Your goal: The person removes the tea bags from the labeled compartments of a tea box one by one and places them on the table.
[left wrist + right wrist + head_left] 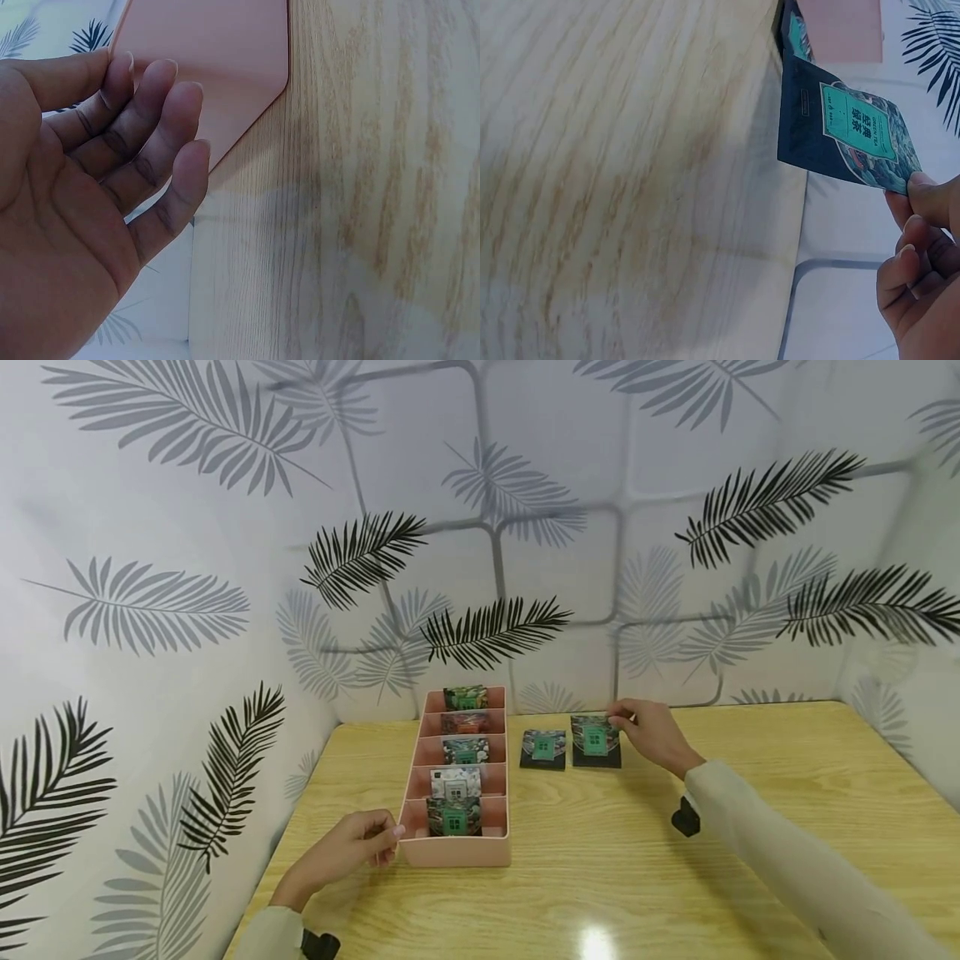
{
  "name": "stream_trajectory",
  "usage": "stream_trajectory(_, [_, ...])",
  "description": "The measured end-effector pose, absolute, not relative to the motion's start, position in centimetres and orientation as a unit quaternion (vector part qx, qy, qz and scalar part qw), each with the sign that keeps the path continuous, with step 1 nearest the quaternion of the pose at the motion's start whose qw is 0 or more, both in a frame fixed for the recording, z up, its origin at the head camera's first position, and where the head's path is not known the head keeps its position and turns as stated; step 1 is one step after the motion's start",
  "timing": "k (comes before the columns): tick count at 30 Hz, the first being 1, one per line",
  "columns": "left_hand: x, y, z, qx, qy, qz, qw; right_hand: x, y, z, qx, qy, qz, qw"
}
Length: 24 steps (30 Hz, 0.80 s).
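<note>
My right hand (656,735) pinches the upper right corner of a dark green-tea sachet (596,742) between thumb and forefinger. In the right wrist view the sachet (847,124) is tilted, its teal label showing. Just left of it a second, similar sachet (543,749) lies on the table. My left hand (348,847) is at the near left corner of a pink divided box (457,853), its thumb and forefinger pinching the wall. The other fingers curve loosely beside the box (217,45) in the left wrist view. Each compartment holds a sachet, among them one with a teal label (453,817) nearest me.
The box stands on a wood-grain table (600,868), towards its left side. Behind and to the left rises a pale wall covering (540,568) with a feather pattern, close to the table's back edge.
</note>
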<state>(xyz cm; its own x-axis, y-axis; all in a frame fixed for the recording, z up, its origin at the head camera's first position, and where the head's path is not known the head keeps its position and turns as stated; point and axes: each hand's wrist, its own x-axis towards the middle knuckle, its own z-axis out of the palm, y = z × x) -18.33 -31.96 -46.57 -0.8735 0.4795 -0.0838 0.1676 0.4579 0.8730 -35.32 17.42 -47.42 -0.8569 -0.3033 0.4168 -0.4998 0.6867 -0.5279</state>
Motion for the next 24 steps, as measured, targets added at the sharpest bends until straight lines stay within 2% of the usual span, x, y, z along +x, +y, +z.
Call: stream_trajectory(24, [-18.5, -32.4, -46.9, 0.185, 0.84, 0.485, 0.16, -38.4, 17.4, -49.8, 0.165, -0.944, 0.277, 0.07])
